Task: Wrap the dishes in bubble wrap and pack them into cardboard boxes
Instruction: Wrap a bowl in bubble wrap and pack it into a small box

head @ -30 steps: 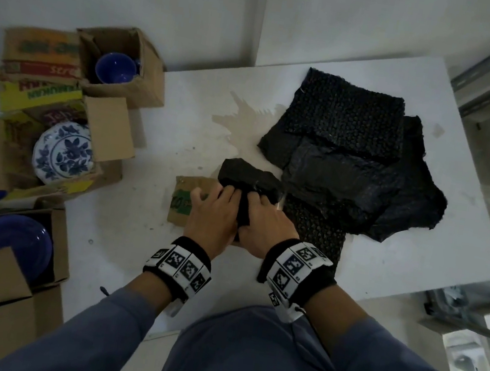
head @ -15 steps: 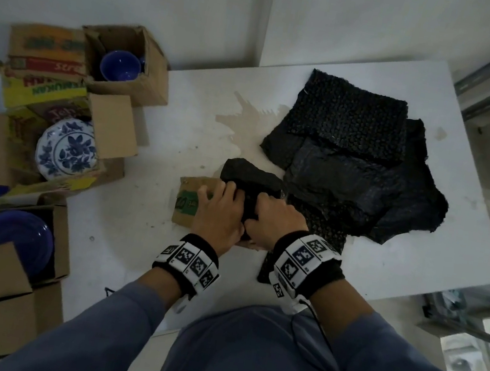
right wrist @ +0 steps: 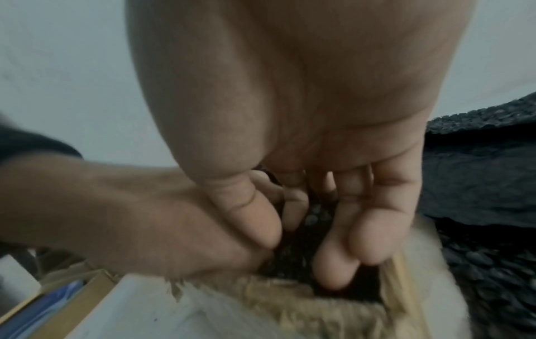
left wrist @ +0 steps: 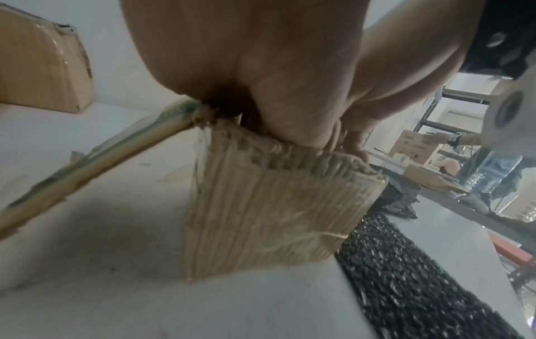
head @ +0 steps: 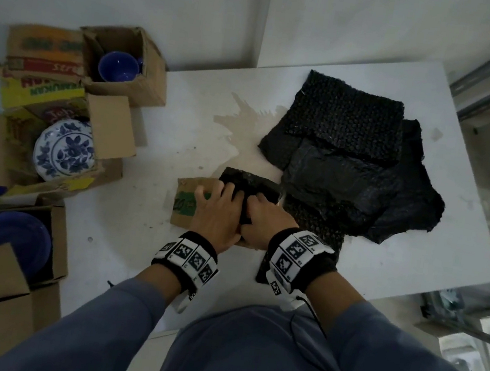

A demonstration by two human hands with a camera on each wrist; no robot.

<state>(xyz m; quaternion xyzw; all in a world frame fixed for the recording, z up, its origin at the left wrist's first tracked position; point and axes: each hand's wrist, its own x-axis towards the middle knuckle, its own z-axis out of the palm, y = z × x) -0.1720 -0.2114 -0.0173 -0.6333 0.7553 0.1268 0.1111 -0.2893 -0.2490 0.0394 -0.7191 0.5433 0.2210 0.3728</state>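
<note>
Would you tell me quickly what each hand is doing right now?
Left hand: presses the wrapped bundle, grip unclear.
Right hand: grips the wrapped bundle.

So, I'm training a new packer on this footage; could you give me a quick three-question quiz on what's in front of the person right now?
1. True or false: the blue-and-white floral plate is already wrapped in bubble wrap.
2. Where does the pile of spare bubble wrap sheets lie?
A. on the white table, to the right of the hands
B. inside a box on the left
C. on the person's lap
3. Fill in: the left hand and right hand push a black wrapped bundle into a small ____ box.

Key: 1 false; 2 A; 3 cardboard.
</note>
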